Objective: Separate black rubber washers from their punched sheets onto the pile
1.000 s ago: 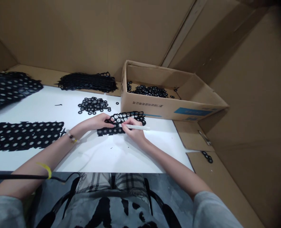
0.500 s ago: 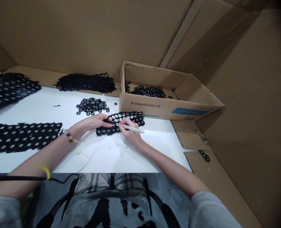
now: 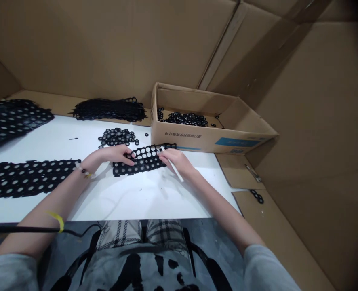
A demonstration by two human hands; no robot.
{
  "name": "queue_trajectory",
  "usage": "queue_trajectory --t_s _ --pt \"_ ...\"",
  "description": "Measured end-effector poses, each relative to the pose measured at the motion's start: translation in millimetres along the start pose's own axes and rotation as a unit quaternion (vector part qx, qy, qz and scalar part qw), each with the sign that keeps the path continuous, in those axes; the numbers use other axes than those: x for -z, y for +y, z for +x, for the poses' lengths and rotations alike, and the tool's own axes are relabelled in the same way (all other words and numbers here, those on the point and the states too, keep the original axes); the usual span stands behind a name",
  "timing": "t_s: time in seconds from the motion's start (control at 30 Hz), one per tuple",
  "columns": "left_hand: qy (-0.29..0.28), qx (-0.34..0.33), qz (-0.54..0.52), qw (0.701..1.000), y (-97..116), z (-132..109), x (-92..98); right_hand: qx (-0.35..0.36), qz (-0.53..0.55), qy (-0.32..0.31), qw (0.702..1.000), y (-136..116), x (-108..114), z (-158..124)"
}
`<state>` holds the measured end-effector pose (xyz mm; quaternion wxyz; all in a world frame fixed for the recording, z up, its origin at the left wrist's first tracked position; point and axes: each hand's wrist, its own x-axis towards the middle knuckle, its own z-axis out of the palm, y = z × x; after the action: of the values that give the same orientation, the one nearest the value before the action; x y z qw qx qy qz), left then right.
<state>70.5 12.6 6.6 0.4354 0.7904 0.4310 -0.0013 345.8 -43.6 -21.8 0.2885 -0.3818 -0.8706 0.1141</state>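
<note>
A black rubbery sheet with rows of round holes [image 3: 141, 165] lies on the white table in front of me. At its left end, my left hand [image 3: 116, 154] pinches the edge between thumb and fingers. My right hand [image 3: 179, 159] is at the sheet's right part, closed around a slim white pen-like tool [image 3: 176, 171]. The tool's tip points away from me, near the upper rows, where the holes show bright white. Holes in the lower rows look greyer. Fingers of my right hand hide part of the sheet's right end.
Loose black rings [image 3: 116, 137] are heaped behind my left hand. A cardboard box [image 3: 182, 133] with more rings stands at the back right. A stack of black sheets [image 3: 109, 110] lies at the back; another holed sheet [image 3: 30, 176] is at left. Cardboard walls surround the table.
The holed sheet has shifted left with my left hand. My right hand has moved right along it, and the white tool now slants more steeply. More bright holes are exposed.
</note>
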Motion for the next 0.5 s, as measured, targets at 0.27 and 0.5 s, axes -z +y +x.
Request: queue_trajectory --t_s 0.27,0.5 --pt "-0.059 -0.033 0.056 0.996 0 -7 8.3 0.003 -0.179 -0.141 0.974 -4 12 -15" --pt "-0.049 0.044 0.032 0.997 5 -5 2.0 -0.036 -0.183 -0.126 0.974 8 29 -41"
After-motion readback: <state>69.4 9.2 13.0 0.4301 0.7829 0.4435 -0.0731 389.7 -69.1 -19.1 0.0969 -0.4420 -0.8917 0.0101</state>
